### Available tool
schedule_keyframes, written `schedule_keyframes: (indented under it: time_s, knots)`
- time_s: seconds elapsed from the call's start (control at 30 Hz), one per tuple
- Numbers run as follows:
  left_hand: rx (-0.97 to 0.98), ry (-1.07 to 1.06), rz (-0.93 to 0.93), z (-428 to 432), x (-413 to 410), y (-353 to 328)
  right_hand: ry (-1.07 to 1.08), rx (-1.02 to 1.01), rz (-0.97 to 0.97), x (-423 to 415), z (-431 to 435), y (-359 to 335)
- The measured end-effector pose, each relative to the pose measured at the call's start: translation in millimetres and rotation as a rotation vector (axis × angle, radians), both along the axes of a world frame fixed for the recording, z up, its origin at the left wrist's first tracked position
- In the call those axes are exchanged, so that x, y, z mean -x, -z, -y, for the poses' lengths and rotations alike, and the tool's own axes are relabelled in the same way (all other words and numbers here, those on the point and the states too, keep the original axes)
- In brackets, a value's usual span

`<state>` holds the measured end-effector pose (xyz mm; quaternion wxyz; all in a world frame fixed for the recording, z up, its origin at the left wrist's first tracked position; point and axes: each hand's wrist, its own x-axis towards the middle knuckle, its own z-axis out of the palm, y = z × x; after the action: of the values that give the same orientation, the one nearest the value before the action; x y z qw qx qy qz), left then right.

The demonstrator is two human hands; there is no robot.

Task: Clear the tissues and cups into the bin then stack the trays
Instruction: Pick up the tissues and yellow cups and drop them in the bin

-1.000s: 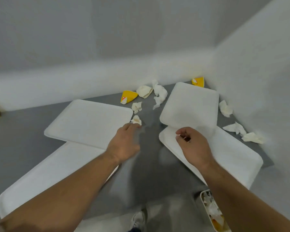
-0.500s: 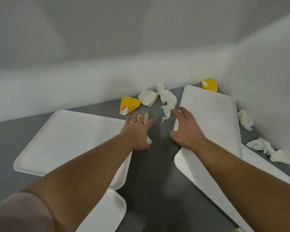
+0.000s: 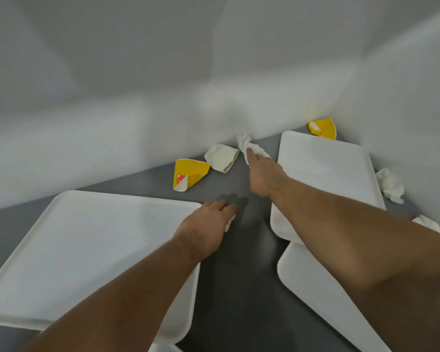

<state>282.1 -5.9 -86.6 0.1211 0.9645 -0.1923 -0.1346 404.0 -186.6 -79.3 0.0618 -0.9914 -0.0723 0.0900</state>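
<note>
Roughly: three white trays in full view, left tray (image 3: 87,250), far-right tray (image 3: 325,174), near-right tray (image 3: 328,301). Two yellow cups: back edge (image 3: 188,176), back-right corner (image 3: 324,128). One white cup (image 3: 221,157). Right hand (image 3: 262,174) pinches tissue (image 3: 247,143) at bench (image 3: 239,288) back edge. Left hand (image 3: 206,229) clenched on small tissue (image 3: 228,222). Two more tissues along right edge. Centre strip free.

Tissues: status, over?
Left hand shut on small tissue. Right hand reaching long tissue. Cups, other tissues still out. Nothing blocking.
</note>
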Motion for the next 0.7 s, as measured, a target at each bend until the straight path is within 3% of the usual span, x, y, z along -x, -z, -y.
schedule_keyframes:
  time_s: [0.1,0.23,0.47,0.53,0.63,0.7]
  knots:
    - [0.000,0.007,-0.016,2,1,4,0.007,-0.013,0.076,3,0,-2]
    - [0.070,0.015,-0.016,2,13,7,0.025,0.064,0.018,11,2,-6]
    - [0.290,-0.024,0.140,-6,34,-2,0.194,-0.207,0.189,34,18,-21]
    - [0.342,-0.071,0.172,-6,36,-7,0.292,-0.421,0.157,43,26,-30]
    - [0.429,-0.159,0.168,0,38,-17,0.394,-0.920,0.022,63,38,-47]
    - [0.477,-0.208,0.154,8,39,-24,0.411,-1.095,-0.032,79,49,-59]
